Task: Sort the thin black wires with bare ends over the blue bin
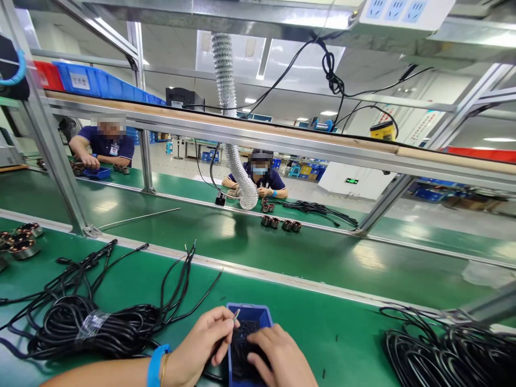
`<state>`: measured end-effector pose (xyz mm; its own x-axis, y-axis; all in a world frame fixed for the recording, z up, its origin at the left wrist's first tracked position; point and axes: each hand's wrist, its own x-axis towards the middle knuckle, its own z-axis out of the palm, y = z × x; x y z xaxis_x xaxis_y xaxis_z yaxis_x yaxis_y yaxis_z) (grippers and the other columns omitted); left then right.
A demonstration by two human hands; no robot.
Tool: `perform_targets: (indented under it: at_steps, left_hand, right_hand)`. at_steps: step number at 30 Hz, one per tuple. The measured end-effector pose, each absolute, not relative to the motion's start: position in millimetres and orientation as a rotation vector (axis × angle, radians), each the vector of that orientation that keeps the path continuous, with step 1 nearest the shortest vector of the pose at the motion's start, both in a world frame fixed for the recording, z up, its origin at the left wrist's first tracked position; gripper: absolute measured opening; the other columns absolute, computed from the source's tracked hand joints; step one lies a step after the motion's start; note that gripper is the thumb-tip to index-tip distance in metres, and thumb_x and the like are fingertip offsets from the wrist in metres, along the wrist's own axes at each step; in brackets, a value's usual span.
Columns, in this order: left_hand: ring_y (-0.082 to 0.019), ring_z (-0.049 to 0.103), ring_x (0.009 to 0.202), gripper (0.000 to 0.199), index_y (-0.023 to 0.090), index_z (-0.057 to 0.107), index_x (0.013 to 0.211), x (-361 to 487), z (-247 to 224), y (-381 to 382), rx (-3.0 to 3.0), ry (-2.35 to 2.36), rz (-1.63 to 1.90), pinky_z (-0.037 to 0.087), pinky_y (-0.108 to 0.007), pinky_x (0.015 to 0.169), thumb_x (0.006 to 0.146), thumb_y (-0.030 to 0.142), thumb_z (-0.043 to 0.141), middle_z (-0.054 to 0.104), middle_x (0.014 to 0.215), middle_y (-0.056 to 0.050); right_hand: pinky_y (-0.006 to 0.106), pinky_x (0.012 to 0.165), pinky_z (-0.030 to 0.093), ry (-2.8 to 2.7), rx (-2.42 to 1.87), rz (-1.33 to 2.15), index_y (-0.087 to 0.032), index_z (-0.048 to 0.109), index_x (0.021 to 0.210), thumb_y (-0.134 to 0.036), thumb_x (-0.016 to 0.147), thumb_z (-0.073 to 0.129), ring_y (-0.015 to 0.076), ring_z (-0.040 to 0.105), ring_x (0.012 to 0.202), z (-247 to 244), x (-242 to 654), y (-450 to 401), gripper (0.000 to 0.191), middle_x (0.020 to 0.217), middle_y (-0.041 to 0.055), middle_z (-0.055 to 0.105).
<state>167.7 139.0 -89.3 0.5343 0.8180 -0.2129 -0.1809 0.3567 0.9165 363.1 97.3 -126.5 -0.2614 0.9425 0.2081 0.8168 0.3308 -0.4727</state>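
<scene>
My left hand, with a blue wristband, pinches a thin metal tool, its tip just above the rim of a small blue bin at the front edge of the green bench. My right hand lies palm down inside that bin, fingers on the small black parts that fill it. A bundle of black cables, taped together, lies just left of my left hand.
A second coil of black cables lies at the right. Copper-wound motor stators sit far left, more across the belt. Aluminium frame posts and a silver duct hose rise ahead. Two other people work opposite.
</scene>
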Motion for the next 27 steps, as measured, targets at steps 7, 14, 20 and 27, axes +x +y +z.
perform_targets:
  at_steps: [7,14,20,27]
  left_hand:
    - [-0.01,0.045,0.055,0.043,0.013,0.06,0.092,170,-86,139,1.004,0.823,0.758,0.035,-0.024,0.056,0.066,0.046,0.074,0.053,0.06,0.003]
    - [-0.008,0.032,0.045,0.028,0.017,0.058,0.072,183,-86,150,1.173,0.911,0.649,0.019,-0.024,0.046,0.072,0.044,0.063,0.04,0.048,0.007]
    - [-0.007,0.035,0.049,0.026,0.017,0.054,0.066,191,-93,156,1.33,0.844,0.677,0.022,-0.023,0.048,0.071,0.041,0.064,0.045,0.063,0.005]
    - [-0.008,0.029,0.047,0.034,0.019,0.053,0.071,185,-96,156,1.236,0.917,0.634,0.018,-0.022,0.046,0.074,0.049,0.068,0.036,0.049,0.009]
  right_hand:
    - [0.033,0.073,0.047,-2.387,-1.676,-0.034,-0.022,0.076,0.076,0.0,0.067,0.075,0.0261,0.068,0.081,-155,337,125,0.024,0.079,0.0039,0.075]
    - [0.027,0.065,0.044,-2.127,-1.546,0.048,-0.024,0.071,0.081,-0.002,0.082,0.061,0.0195,0.063,0.074,-151,353,117,0.025,0.078,0.0004,0.069]
    - [0.024,0.068,0.048,-1.784,-1.349,0.536,-0.024,0.071,0.081,-0.027,0.091,0.063,0.0166,0.065,0.072,-131,356,111,0.013,0.077,-0.0006,0.071]
    - [0.025,0.074,0.053,-1.627,-1.266,0.379,-0.023,0.068,0.094,-0.023,0.098,0.049,0.0173,0.066,0.081,-117,362,104,0.019,0.086,0.0037,0.069]
